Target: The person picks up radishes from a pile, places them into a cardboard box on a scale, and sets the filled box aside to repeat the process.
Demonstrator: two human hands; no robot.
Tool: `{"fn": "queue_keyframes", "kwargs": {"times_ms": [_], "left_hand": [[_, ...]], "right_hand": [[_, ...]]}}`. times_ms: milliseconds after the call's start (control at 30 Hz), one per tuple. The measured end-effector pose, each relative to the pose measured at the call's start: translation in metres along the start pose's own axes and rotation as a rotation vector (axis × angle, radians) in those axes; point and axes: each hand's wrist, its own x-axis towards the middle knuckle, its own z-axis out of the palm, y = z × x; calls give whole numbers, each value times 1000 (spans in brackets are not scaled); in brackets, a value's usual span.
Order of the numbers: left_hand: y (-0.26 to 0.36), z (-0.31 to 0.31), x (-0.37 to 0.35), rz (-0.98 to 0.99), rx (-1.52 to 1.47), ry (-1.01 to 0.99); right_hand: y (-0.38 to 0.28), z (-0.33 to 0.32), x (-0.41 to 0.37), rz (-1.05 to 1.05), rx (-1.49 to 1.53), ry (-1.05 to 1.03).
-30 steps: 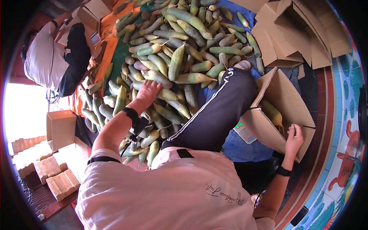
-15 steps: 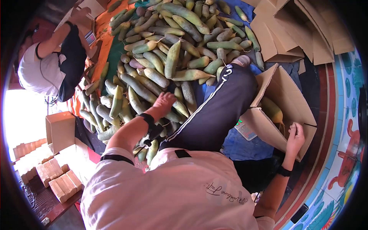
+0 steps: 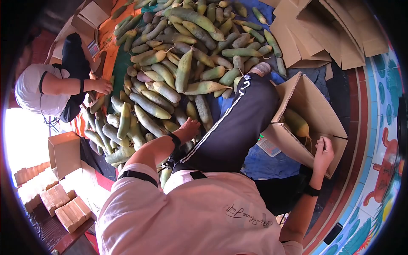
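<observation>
A big pile of long green radishes (image 3: 165, 91) spreads before me. My left hand (image 3: 188, 128) is down among them beside my bent leg, fingers curled; what lies under the palm is hidden. On my right, an upright cardboard box (image 3: 289, 138) stands open, with a large green radish (image 3: 297, 123) inside. My right hand (image 3: 324, 148) hangs over the box's near edge, fingers curled in and nothing visible in them.
A scale (image 3: 268, 145) with a lit display shows partly beneath the box. Flattened cartons (image 3: 297, 42) lie at the upper right. A co-worker (image 3: 51, 87) sits at the left, one hand near the pile. Stacked cardboard pieces (image 3: 72, 214) rest at lower left.
My left hand has come back toward my body, and the radish tip beside it is no longer visible. The co-worker's arm now reaches toward the pile. My right hand stays at the box.
</observation>
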Motion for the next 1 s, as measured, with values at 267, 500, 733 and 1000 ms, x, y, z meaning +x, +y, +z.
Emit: {"fn": "queue_keyframes", "kwargs": {"times_ms": [267,500,733,1000], "left_hand": [[-23,13,-18,-270,-294,257],[-87,-38,-75,-891,-1004,560],[-113,-86,-113,-825,-1414,1159],[-85,-214,-152,-268,-2013,1486]], "right_hand": [[-1,1,-1,1,-5,20],[1,2,-2,-40,-71,44],[-15,-3,-3,-38,-81,27],[-70,-14,-18,-151,143,80]]}}
